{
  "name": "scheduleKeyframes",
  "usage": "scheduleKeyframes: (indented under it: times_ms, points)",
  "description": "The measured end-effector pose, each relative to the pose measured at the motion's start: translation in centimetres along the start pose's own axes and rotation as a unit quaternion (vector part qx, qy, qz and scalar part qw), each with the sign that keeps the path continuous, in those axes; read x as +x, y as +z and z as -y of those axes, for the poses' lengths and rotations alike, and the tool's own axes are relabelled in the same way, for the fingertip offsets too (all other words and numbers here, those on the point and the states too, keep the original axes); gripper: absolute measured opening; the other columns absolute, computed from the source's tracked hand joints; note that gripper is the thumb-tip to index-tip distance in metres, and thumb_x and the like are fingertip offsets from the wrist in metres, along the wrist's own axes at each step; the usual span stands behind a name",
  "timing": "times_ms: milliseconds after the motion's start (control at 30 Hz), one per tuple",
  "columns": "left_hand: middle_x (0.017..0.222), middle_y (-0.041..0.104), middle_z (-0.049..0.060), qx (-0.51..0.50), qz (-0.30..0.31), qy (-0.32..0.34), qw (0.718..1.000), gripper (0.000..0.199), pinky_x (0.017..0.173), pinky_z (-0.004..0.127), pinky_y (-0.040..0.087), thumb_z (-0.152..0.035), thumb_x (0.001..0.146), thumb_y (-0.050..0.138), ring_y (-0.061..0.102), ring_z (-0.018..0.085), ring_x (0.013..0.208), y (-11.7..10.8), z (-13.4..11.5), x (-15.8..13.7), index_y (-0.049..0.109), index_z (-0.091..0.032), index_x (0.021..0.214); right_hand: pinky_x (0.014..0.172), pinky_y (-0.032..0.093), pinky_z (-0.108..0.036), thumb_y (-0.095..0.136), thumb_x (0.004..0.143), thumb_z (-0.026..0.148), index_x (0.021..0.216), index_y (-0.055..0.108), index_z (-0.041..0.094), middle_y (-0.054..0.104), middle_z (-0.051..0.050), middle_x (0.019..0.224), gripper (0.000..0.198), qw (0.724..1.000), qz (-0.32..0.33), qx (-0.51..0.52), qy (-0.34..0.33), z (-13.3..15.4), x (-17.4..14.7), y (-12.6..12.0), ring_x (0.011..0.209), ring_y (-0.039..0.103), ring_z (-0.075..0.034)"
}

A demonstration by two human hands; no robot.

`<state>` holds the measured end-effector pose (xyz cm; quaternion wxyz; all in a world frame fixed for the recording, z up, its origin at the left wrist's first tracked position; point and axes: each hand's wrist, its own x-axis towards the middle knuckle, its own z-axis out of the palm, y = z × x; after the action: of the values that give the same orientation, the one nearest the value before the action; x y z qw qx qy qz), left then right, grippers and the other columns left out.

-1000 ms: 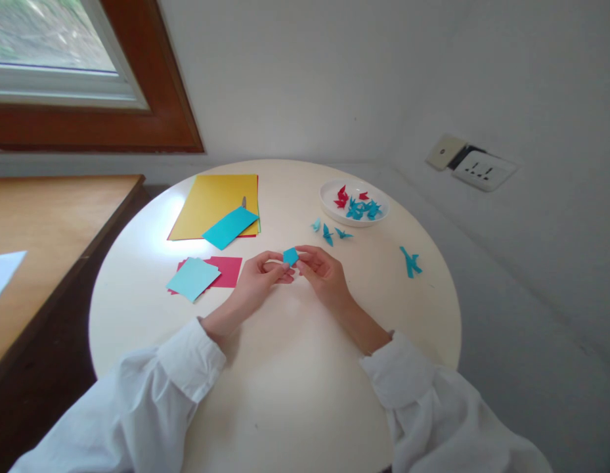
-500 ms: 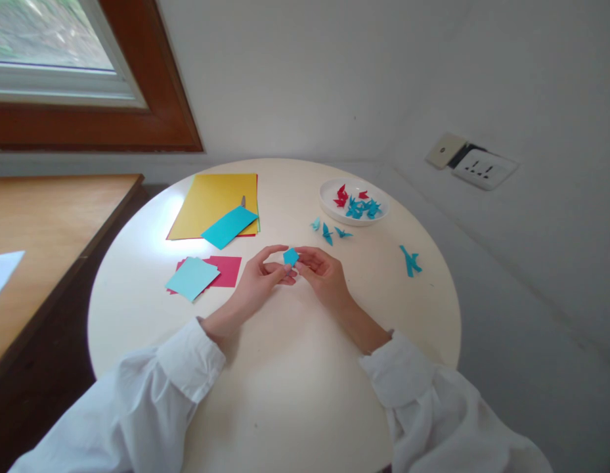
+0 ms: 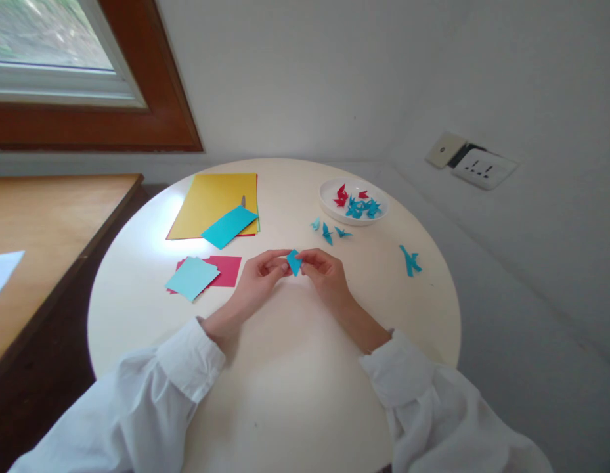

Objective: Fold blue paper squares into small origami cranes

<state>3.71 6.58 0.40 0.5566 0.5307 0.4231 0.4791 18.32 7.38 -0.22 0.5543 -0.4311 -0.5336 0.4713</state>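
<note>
Between my hands, a small folded piece of blue paper (image 3: 293, 262) is held just above the table, its shape like a narrow kite. My left hand (image 3: 261, 274) pinches its left edge with thumb and fingers. On the other edge, my right hand (image 3: 325, 270) grips it the same way. Beyond my fingers lie two small blue paper cranes (image 3: 327, 234) and a pale blue one (image 3: 315, 224). The creases on the side facing away from me are hidden.
A white plate (image 3: 329, 213) with red and blue paper cranes stands at the back right. Blue paper strips (image 3: 410, 261) lie at the right. Yellow sheets (image 3: 211, 197), a blue rectangle (image 3: 229, 227), pale blue squares (image 3: 192, 279) and pink paper (image 3: 227, 271) lie at the left.
The blue paper has gone from a wider five-sided outline to a narrow kite shape between my fingers. Both hands have shifted their fingers slightly; the rest stays where it was.
</note>
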Motion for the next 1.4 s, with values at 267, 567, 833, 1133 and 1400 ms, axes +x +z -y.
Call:
scheduleKeyframes:
  times_ms: [267, 567, 833, 1133, 1400]
  points:
    - [0.09, 0.071, 0.008, -0.004, -0.013, 0.003, 1.0, 0.033, 0.076, 0.03, 0.05, -0.034, 0.066, 0.072, 0.066, 0.02, 0.083, 0.16, -0.03, 0.02, 0.064, -0.015, 0.091, 0.062, 0.047, -0.027, 0.059, 0.065, 0.024, 0.071, 0.063, 0.02, 0.064, 0.0, 0.069, 0.008, 1.0, -0.003, -0.003, 0.005, -0.44, 0.1, -0.04, 0.063, 0.056, -0.012]
    - [0.081, 0.07, 0.005, 0.059, -0.048, 0.04, 0.996, 0.023, 0.062, 0.026, 0.047, -0.032, 0.066, 0.071, 0.063, 0.016, 0.071, 0.26, -0.35, -0.17, 0.066, -0.017, 0.082, 0.066, 0.05, -0.03, 0.066, 0.064, 0.028, 0.072, 0.066, 0.02, 0.068, -0.001, 0.073, 0.011, 1.0, 0.0, -0.005, -0.005, -0.29, -0.01, 0.0, 0.069, 0.061, -0.014]
    - [0.066, 0.065, 0.003, 0.104, -0.102, 0.048, 0.988, 0.016, 0.057, 0.025, 0.041, -0.031, 0.069, 0.066, 0.055, 0.014, 0.062, 0.17, -0.48, -0.24, 0.065, -0.015, 0.068, 0.073, 0.051, -0.032, 0.072, 0.061, 0.032, 0.076, 0.067, 0.02, 0.071, -0.003, 0.079, 0.021, 0.999, 0.013, 0.035, 0.018, -0.4, -0.19, 0.28, 0.074, 0.064, -0.016]
    - [0.068, 0.063, 0.0, 0.029, -0.085, 0.05, 0.995, 0.021, 0.056, 0.023, 0.044, -0.029, 0.067, 0.07, 0.059, 0.012, 0.062, 0.36, -0.56, -0.22, 0.058, -0.016, 0.078, 0.057, 0.046, -0.026, 0.065, 0.065, 0.031, 0.074, 0.066, 0.017, 0.066, 0.0, 0.066, 0.017, 0.999, 0.004, 0.01, 0.035, -0.59, 0.1, 0.24, 0.058, 0.056, -0.011]
    - [0.069, 0.065, 0.002, 0.051, -0.073, 0.037, 0.995, 0.025, 0.058, 0.025, 0.046, -0.029, 0.066, 0.07, 0.061, 0.014, 0.064, 0.44, -0.48, -0.21, 0.06, -0.016, 0.084, 0.059, 0.045, -0.026, 0.063, 0.067, 0.033, 0.069, 0.061, 0.017, 0.061, 0.001, 0.063, 0.015, 0.999, 0.014, -0.028, 0.015, -0.94, 0.2, 0.0, 0.059, 0.054, -0.011]
